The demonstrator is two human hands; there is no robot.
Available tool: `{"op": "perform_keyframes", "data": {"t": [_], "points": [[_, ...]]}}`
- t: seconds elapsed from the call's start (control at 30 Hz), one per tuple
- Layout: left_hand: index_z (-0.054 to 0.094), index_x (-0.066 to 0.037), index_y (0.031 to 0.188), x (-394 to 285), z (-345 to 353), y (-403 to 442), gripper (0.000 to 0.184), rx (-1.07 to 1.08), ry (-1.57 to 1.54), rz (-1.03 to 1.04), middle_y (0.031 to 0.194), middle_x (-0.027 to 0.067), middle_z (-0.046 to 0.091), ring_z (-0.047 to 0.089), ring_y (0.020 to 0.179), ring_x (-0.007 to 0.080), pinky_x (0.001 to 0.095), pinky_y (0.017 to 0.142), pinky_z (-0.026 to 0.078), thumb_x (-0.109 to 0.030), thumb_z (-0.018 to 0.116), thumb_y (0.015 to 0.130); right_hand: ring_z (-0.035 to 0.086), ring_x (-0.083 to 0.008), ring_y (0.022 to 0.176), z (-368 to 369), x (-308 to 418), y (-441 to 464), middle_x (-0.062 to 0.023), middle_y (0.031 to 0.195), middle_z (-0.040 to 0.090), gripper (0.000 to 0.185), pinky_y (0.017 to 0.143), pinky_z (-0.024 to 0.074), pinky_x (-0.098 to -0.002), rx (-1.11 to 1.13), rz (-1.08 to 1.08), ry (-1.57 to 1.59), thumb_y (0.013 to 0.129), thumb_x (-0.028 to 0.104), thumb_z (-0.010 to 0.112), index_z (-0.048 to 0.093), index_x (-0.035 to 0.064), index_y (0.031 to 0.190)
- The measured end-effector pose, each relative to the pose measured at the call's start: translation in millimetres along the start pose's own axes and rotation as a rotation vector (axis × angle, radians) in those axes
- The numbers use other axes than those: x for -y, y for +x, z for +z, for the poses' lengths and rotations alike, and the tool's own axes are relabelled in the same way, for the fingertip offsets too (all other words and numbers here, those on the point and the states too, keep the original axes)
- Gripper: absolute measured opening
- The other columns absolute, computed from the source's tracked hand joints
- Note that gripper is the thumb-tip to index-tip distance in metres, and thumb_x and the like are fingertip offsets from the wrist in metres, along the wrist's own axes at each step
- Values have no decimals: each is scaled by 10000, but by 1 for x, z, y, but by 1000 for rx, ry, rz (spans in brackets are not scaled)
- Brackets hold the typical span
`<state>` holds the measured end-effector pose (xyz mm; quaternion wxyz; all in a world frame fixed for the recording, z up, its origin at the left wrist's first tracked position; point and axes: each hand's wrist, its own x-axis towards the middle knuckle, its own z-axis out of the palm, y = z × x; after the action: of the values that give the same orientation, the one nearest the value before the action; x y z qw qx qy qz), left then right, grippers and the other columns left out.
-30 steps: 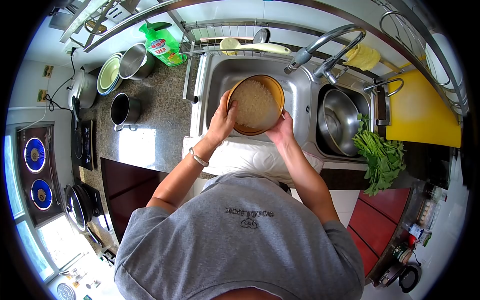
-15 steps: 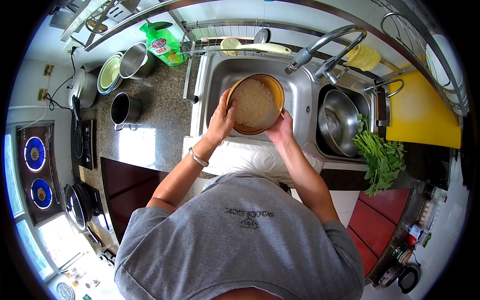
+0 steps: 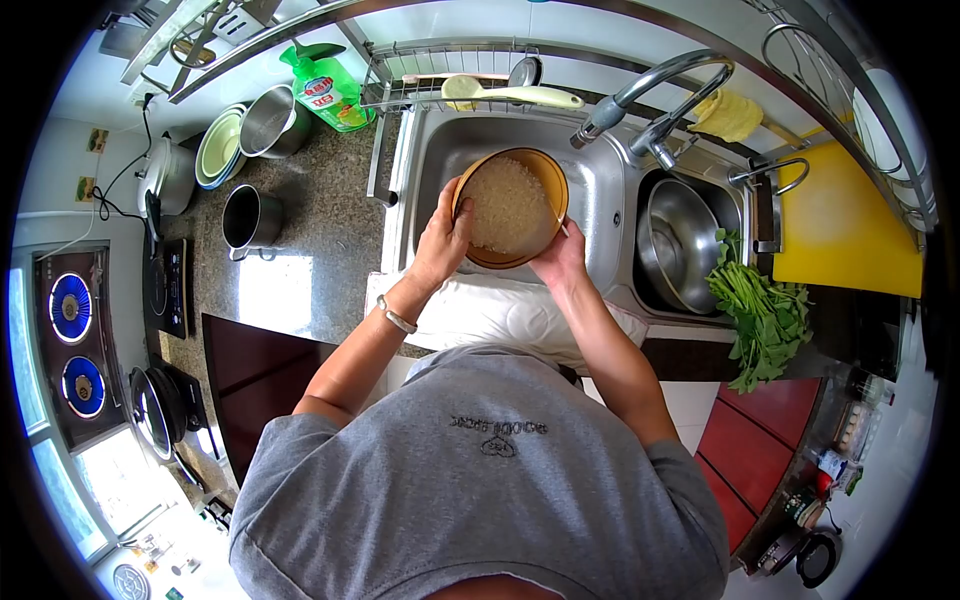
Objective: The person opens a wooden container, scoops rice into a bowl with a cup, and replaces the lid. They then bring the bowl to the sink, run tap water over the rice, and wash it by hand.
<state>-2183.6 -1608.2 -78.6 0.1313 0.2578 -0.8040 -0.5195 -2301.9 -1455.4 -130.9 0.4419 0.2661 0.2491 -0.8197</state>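
An amber bowl [image 3: 546,178] with pale rice grains [image 3: 508,208] in it is held over the left basin of the steel sink [image 3: 598,190]. My left hand [image 3: 442,236] grips its left side, the thumb over the rim and the other fingers hidden behind the bowl. On the lower right side my right hand [image 3: 562,256] holds the bowl's edge, its fingers partly underneath. The bowl leans slightly, and its contents reach nearest the lower rim. Behind the sink stands a curved faucet [image 3: 664,82], its spout to the right of the bowl.
A metal bowl [image 3: 680,245] sits in the right basin, beside leafy greens [image 3: 765,310]. Left of the sink are a dark pot [image 3: 250,219], stacked bowls [image 3: 218,148] and a green bottle [image 3: 330,92]. A white cloth [image 3: 490,315] covers the front sink edge.
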Motion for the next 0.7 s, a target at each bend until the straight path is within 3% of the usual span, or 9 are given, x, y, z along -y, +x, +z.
{"op": "perform_keyframes", "data": {"t": [0.37, 0.57, 0.63, 0.67, 0.7], "points": [[303, -52, 1375, -4, -1, 0, 488, -15, -7, 23, 1176, 270, 557, 543, 1119, 394, 403, 911, 441, -336, 387, 987, 452, -259, 1208, 5, 1, -3, -109, 1293, 498, 430, 1040, 335, -445, 15, 19, 7, 950, 318, 280, 494, 67, 1225], [331, -58, 1358, -3, -6, 3, 488, -4, -133, 18, 1185, 167, 565, 601, 1042, 302, 380, 867, 487, -365, 401, 985, 463, -277, 1199, -9, 2, 8, -121, 1287, 507, 390, 1040, 345, -466, -4, -5, -7, 949, 298, 311, 503, 73, 1204], [336, -84, 1384, -29, -15, -1, 502, 100, -472, -516, 1240, 136, 513, 564, 1074, 212, 350, 875, 493, -383, 403, 987, 520, -221, 1070, -29, 8, 23, -60, 1118, 566, 304, 961, 401, -437, 66, -18, -88, 955, 276, 325, 539, 95, 1073], [350, -65, 1363, -5, -13, 2, 531, 123, -505, -529, 1240, 149, 516, 608, 1018, 239, 381, 800, 547, -423, 401, 975, 530, -217, 1034, -32, 17, 20, -54, 1078, 565, 267, 921, 431, -437, -23, -21, -233, 952, 258, 351, 535, 96, 1055], [350, -65, 1363, 1, -13, 2, 531, 125, -503, -530, 1240, 149, 516, 608, 1018, 239, 381, 800, 547, -423, 401, 975, 540, -213, 997, -21, 27, 7, -48, 1038, 564, 229, 881, 461, -438, -114, -22, -378, 949, 241, 377, 531, 97, 1038]]}}
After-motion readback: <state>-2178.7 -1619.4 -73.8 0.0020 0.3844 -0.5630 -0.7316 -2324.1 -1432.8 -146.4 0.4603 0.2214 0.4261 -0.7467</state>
